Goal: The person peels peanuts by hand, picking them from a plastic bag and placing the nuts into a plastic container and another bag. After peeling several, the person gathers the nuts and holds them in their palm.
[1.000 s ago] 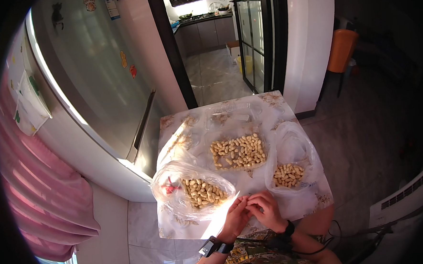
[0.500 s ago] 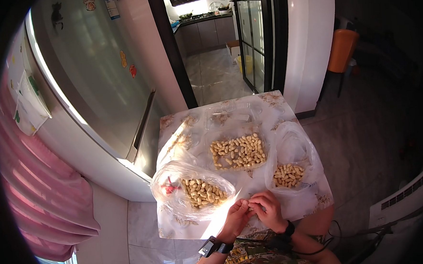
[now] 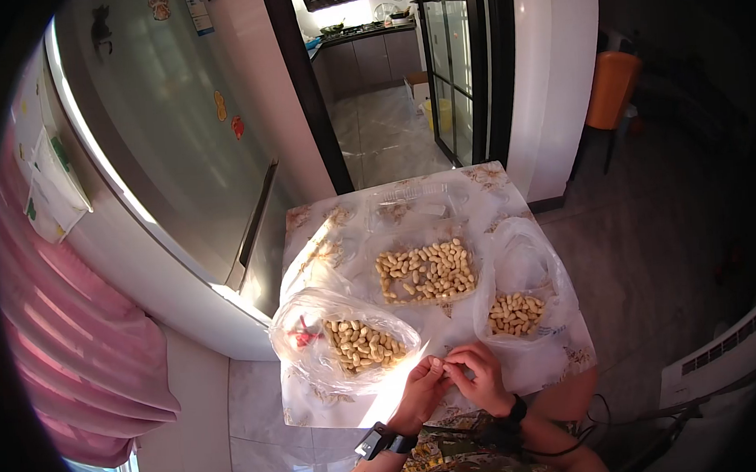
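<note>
Tan peanuts [image 3: 367,346] lie in an open clear bag [image 3: 317,369], ahead and left of the left hand [image 3: 419,394], nearer it than the right hand [image 3: 485,382]. Both hands meet near the table [image 3: 314,410] edge, fingertips pinched closed, perhaps on a peanut, though anything held is too small to tell.

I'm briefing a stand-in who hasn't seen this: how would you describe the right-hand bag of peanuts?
Find the flower-patterned table before the dark-framed glass door. On its right side sits a translucent plastic bag, mouth open, peanuts in its near end. The left bag shows a red piece; this one shows none.
</note>
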Action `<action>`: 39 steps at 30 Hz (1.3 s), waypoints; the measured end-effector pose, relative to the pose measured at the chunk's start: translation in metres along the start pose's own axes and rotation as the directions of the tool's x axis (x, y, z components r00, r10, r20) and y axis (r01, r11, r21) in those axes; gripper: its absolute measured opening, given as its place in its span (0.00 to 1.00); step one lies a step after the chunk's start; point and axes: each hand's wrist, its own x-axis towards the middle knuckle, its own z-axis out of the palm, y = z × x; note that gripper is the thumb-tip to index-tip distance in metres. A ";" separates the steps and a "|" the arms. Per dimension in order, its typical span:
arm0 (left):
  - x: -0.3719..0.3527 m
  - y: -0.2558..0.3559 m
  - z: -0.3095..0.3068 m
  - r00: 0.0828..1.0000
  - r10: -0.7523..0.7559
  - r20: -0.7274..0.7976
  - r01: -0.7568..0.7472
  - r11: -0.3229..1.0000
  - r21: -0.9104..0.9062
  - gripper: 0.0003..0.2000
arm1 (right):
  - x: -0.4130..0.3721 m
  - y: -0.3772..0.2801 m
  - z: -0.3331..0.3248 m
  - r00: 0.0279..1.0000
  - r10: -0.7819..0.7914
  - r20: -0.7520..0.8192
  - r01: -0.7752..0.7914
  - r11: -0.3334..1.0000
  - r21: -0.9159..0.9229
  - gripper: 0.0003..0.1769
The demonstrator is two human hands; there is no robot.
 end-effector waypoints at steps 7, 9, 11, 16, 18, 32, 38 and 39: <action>0.000 0.000 0.000 1.000 0.010 0.006 -0.010 1.000 -0.008 0.07 | -0.001 0.002 0.001 1.000 0.000 -0.019 0.000 1.000 -0.009 0.05; 0.001 -0.001 -0.002 0.999 0.016 0.031 -0.016 1.000 -0.010 0.07 | 0.000 0.002 0.001 1.000 -0.001 -0.017 0.001 1.000 -0.010 0.05; 0.001 0.000 -0.001 0.999 0.017 0.028 -0.017 1.000 -0.002 0.07 | 0.000 0.002 0.000 1.000 -0.005 -0.011 0.005 1.000 -0.010 0.05; 0.000 0.000 0.001 1.000 0.019 0.019 -0.019 1.000 0.015 0.08 | 0.000 0.001 0.000 1.000 0.002 -0.005 -0.002 1.000 -0.004 0.06; 0.000 0.000 0.001 1.000 0.010 0.009 -0.010 1.000 0.012 0.08 | 0.001 0.000 0.000 1.000 0.001 -0.006 -0.001 1.000 0.003 0.06; 0.002 -0.003 -0.006 1.000 0.011 0.026 -0.011 1.000 -0.012 0.10 | 0.000 0.002 0.000 1.000 -0.004 -0.005 0.004 1.000 0.019 0.07; 0.003 -0.004 -0.007 1.000 0.014 0.026 -0.014 1.000 -0.007 0.11 | 0.000 0.002 0.000 1.000 0.000 -0.001 0.000 1.000 0.018 0.07; 0.003 -0.004 -0.007 1.000 0.016 0.027 -0.016 1.000 -0.005 0.12 | 0.000 0.002 0.000 1.000 0.000 0.000 0.000 1.000 0.018 0.07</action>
